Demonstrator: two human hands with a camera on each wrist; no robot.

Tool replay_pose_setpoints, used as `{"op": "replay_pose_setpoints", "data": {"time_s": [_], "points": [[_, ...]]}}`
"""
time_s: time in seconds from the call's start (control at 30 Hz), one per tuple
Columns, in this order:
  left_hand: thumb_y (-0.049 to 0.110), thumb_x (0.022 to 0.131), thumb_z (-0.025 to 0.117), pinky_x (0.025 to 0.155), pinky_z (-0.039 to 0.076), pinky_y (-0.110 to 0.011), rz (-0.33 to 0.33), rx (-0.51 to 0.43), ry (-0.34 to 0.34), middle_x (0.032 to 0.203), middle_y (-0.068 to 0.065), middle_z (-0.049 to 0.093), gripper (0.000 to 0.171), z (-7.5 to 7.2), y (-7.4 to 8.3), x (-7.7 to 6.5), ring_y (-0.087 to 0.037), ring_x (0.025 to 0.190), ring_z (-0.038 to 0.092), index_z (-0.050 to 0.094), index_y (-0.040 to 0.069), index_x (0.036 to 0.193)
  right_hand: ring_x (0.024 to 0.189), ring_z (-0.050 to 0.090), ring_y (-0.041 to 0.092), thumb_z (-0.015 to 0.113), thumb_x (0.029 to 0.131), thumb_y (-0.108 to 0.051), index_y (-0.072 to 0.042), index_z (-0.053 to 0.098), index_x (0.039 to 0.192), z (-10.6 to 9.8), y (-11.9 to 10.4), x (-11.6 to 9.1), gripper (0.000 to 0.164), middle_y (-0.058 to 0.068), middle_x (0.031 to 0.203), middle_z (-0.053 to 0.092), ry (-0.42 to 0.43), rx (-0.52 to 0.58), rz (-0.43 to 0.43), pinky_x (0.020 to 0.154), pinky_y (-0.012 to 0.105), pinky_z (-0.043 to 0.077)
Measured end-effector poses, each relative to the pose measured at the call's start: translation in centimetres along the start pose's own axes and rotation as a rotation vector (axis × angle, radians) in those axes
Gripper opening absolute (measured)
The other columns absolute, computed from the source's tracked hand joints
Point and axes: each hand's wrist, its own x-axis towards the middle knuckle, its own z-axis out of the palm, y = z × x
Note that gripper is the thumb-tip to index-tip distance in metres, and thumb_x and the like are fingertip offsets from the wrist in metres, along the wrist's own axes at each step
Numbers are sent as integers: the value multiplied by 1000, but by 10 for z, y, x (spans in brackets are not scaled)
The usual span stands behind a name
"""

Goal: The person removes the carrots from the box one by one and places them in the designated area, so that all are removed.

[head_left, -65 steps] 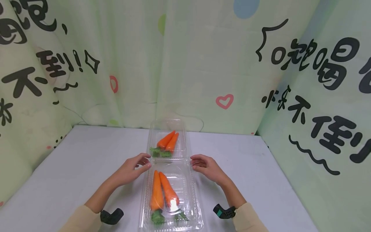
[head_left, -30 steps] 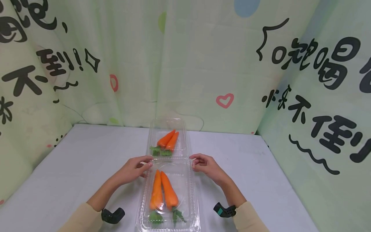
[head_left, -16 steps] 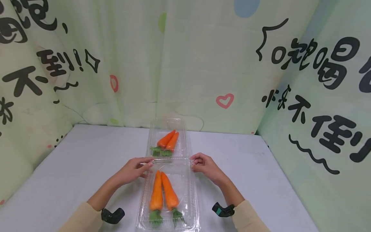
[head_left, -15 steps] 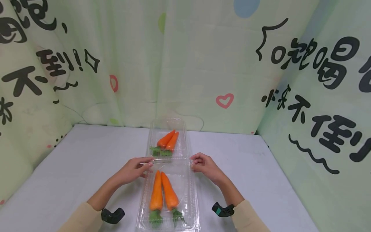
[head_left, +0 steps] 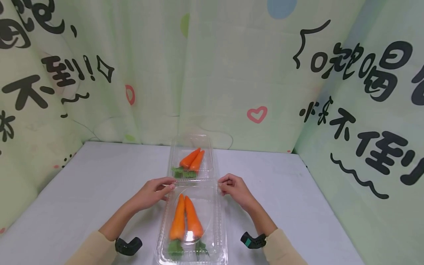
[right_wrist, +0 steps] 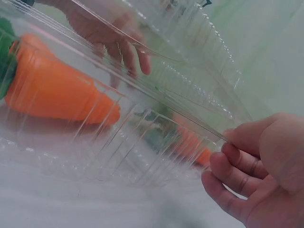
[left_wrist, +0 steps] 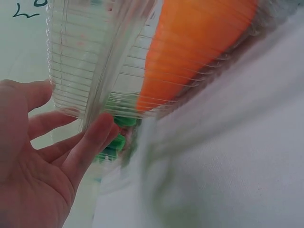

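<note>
A clear plastic clamshell box (head_left: 212,209) lies lengthwise before me, its lid over the base. Inside are two carrots (head_left: 178,221) with green tops, tips pointing away from me. My left hand (head_left: 150,193) pinches the rim at the box's far left corner, and the left wrist view has its thumb and fingers (left_wrist: 100,130) at the clear edge. At the far right corner my right hand (head_left: 237,189) pinches the rim between fingertips; the right wrist view shows finger and thumb meeting there, with the other fingers (right_wrist: 228,190) loosely bent below.
Directly behind stands a second clear box (head_left: 208,147) holding two smaller-looking carrots (head_left: 189,159) with green tops. Both boxes are on a white table (head_left: 109,176). A green printed curtain (head_left: 218,73) encloses the back and sides. Black bands (head_left: 128,246) sit on both wrists.
Both hands have moved in from beside the near box to its far corners and taken hold of the rim. The near box has shifted slightly left, its carrots moving a little with it.
</note>
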Motion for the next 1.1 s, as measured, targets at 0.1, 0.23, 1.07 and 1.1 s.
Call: {"op": "replay_pose_setpoints", "data": {"time_s": [0.1, 0.23, 1.07, 1.1], "points": [[28, 99, 54, 75, 60, -29, -2, 5, 10, 131, -20, 58, 45, 0, 1, 0, -27, 103, 67, 52, 2, 136, 70, 57, 14, 57, 94, -4, 8, 59, 107, 1, -12, -5, 18, 8, 83, 63, -1, -7, 12, 70, 22, 55], [28, 99, 53, 76, 60, -30, -5, 6, 16, 134, -20, 57, 45, -1, 1, -2, -27, 103, 67, 51, 2, 137, 70, 56, 13, 57, 94, -4, 9, 58, 109, 2, -15, -7, 20, 24, 87, 62, 1, -8, 21, 70, 22, 56], [38, 97, 56, 79, 59, -27, 5, -11, 69, 136, -15, 56, 53, -5, 3, -9, -29, 112, 63, 49, 8, 140, 70, 58, 12, 56, 96, -7, 12, 55, 114, 1, 10, 1, 26, 35, 97, 60, -8, -12, 14, 71, 20, 56], [38, 97, 56, 79, 59, -27, 4, -15, 68, 136, -15, 56, 53, -6, 3, -9, -30, 113, 63, 49, 8, 140, 70, 57, 11, 57, 96, -9, 11, 56, 114, 0, 14, 2, 27, 34, 96, 61, -6, -17, 17, 71, 19, 56]]}}
